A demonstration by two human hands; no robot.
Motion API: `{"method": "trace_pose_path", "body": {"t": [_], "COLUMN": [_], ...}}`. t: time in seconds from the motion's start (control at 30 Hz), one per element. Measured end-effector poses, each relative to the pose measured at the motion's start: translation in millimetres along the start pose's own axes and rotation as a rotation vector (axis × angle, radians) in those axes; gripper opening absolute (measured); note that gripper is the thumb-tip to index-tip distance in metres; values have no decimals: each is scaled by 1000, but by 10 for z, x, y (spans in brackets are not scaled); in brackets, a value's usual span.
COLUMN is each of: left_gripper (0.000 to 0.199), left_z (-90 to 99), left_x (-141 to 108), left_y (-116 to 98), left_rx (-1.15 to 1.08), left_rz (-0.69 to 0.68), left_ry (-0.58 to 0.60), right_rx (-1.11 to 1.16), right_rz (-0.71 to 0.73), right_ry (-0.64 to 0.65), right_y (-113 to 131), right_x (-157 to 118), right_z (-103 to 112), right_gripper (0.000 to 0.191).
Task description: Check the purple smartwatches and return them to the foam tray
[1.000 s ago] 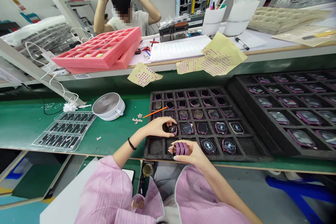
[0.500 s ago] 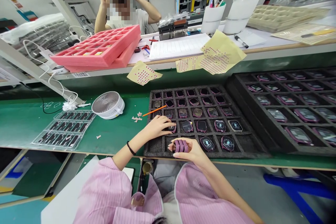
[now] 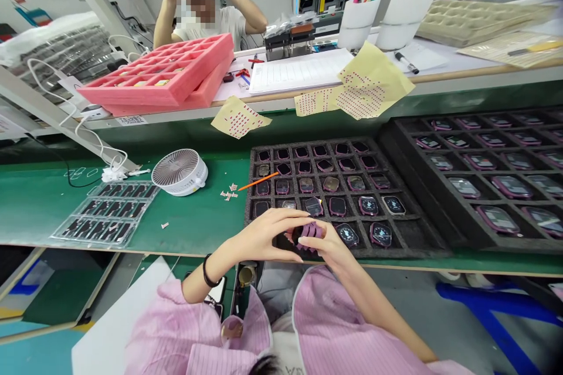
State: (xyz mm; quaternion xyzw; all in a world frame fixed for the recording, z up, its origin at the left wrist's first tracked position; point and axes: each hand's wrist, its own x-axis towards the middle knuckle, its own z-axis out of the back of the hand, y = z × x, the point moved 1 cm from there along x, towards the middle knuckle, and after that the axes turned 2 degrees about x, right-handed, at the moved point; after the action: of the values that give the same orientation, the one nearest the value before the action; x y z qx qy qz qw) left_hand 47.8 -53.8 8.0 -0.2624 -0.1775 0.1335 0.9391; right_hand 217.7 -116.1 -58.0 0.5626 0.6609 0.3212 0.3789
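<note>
Grips purple watch cases (image 3: 309,235) in right hand (image 3: 329,242), over near edge of foam tray (image 3: 411,238). Spreads left hand (image 3: 258,237) alongside; cannot tell contact. Shows open green workbench (image 3: 193,227) left of fingers.

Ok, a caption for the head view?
Right hand holding purple parts, left hand close by, at a tray of watches.

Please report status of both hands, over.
Right hand: holding purple pieces. Left hand: curved beside them, contact unclear. Both over black tray. Orange stick across tray's left edge, away from hands.
</note>
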Motion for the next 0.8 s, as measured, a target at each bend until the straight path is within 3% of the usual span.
{"method": "trace_pose_path", "body": {"t": [0.2,0.57,0.8], "left_gripper": [46,40,51], "left_z": [-123,-234,-184], "left_x": [65,123,-29], "left_y": [28,74,138], "left_rx": [-16,-15,107], "left_rz": [-52,-143,-10], "left_ry": [29,-139,-129], "right_rx": [-26,-62,-56], "right_rz": [16,6,124], "right_ry": [22,83,-216], "right_y": [16,26,80], "right_x": [-10,-27,-70], "right_z": [-9,31,161], "right_gripper": [26,46,52]}}
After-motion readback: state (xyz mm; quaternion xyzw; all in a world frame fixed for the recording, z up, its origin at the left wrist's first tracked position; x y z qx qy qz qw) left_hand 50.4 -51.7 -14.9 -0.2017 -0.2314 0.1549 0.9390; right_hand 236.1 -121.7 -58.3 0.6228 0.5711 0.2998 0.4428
